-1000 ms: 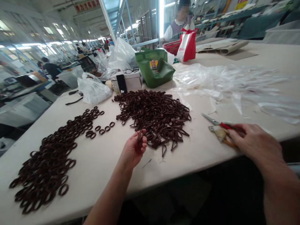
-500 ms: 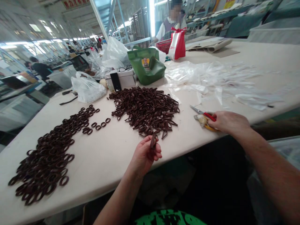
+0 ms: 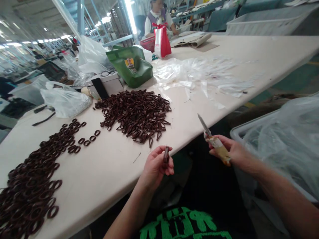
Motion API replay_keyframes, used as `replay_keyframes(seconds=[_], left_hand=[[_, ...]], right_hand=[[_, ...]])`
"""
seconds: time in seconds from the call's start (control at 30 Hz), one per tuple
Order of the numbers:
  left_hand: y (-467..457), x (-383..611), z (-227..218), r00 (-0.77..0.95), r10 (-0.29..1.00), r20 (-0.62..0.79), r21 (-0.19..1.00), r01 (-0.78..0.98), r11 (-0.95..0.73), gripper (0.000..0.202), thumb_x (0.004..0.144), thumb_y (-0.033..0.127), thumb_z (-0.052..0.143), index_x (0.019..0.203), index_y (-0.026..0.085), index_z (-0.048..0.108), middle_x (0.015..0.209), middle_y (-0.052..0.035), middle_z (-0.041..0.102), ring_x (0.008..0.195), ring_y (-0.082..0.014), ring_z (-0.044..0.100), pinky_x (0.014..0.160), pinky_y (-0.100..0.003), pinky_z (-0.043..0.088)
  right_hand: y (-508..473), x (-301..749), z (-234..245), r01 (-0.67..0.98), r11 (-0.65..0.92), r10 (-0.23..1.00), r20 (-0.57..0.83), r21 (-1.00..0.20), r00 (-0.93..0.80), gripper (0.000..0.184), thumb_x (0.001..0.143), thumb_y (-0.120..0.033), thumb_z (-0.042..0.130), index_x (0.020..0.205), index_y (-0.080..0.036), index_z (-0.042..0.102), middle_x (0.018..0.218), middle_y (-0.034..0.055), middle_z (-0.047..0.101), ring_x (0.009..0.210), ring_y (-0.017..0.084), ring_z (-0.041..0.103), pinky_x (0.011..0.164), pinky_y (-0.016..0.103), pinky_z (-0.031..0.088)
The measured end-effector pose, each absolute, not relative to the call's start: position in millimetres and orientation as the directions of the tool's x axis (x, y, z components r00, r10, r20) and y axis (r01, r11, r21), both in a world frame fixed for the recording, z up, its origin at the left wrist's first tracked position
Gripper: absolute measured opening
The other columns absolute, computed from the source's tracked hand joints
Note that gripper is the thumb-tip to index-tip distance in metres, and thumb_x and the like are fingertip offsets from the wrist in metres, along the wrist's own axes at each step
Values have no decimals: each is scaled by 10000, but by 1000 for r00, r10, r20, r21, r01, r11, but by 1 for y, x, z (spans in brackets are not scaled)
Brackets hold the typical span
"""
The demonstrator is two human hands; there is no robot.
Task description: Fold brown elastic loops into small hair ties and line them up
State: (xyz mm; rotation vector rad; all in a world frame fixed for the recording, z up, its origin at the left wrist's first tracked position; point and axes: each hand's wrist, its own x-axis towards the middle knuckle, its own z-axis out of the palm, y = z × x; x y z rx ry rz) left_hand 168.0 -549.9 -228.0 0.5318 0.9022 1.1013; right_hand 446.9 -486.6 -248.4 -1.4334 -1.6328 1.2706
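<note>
My left hand (image 3: 157,166) pinches a small dark brown strap loop (image 3: 166,154) between thumb and fingers, just off the table's front edge. My right hand (image 3: 230,151) is wrapped round a pair of scissors (image 3: 204,125), whose blades point up and to the left; yellowish wrapping covers the visible handle. Beyond my left hand lies a heap of flattened brown loops (image 3: 137,114). Farther left, rounder brown loops (image 3: 37,176) spread in a long pile, with several loose ones beside it.
On the pale table (image 3: 104,172) stand a green bag (image 3: 131,68), a red and white bag (image 3: 161,41), a dark phone (image 3: 99,88) and a white plastic bag (image 3: 66,99). Clear plastic strips (image 3: 194,73) lie behind. A plastic-lined bin (image 3: 281,142) is at right. Another person (image 3: 157,18) is across the table.
The scissors have come up off the table in my right hand and now stand clear of its front edge. My left hand still holds the loop. The view has swung right.
</note>
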Motion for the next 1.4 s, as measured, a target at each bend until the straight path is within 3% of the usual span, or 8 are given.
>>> replay_keyframes(seconds=[0.17,0.3,0.43,0.7,0.87,1.07,1.23,1.4], left_hand=[[-556,178,-230,213,922,-324,865,-327,380,247,837,318,610,1026,162,569,563,33,619,431,-90,573,414,-135,370],[-560,182,-231,242,915,-322,901,-217,375,221,875,304,560,1050,169,560,585,30,634,462,-96,594,443,-145,384],[-560,186,-229,260,906,-334,913,-151,380,196,882,298,536,1030,171,555,583,35,625,465,-99,597,444,-150,390],[-559,190,-224,287,889,-357,917,-74,392,273,855,380,590,1008,157,552,580,29,615,444,-103,583,420,-157,384],[-560,192,-228,317,864,-391,907,-29,420,249,835,348,584,997,160,557,587,29,621,433,-101,576,416,-159,387],[-558,192,-231,319,854,-410,902,4,432,230,826,346,580,968,167,556,589,28,622,432,-100,579,415,-157,386],[-558,191,-230,312,856,-412,903,16,429,220,814,354,589,922,163,562,579,25,618,429,-99,571,416,-160,386],[-558,189,-232,285,867,-408,908,24,419,253,841,363,579,995,162,564,584,27,620,437,-104,578,419,-162,386]], right_hand=[[-540,443,-244,588,107,959,-74,-802,-275,449,709,-474,765,1046,-218,615,856,16,682,719,203,642,631,309,537],[-564,441,-238,690,250,933,-21,-679,-359,273,787,-432,696,939,-220,616,817,10,658,678,174,609,603,280,495],[-576,436,-238,703,293,917,-16,-648,-398,232,802,-408,676,922,-225,598,810,2,646,670,159,599,595,264,471],[-578,433,-238,728,345,915,39,-592,-402,312,767,-381,712,1024,-226,623,882,21,666,715,179,632,602,276,464],[-578,432,-238,732,375,913,89,-569,-399,353,780,-423,705,1072,-236,640,926,41,689,763,208,663,624,294,486],[-576,434,-243,737,422,898,131,-528,-420,358,820,-433,691,1110,-229,636,1057,51,702,870,215,682,733,310,520],[-576,436,-247,739,413,897,95,-533,-433,321,845,-435,679,1092,-234,646,1004,38,714,804,205,688,698,300,510],[-572,441,-250,735,403,898,79,-545,-433,293,871,-461,645,1054,-232,656,996,34,714,820,213,690,700,302,504]])
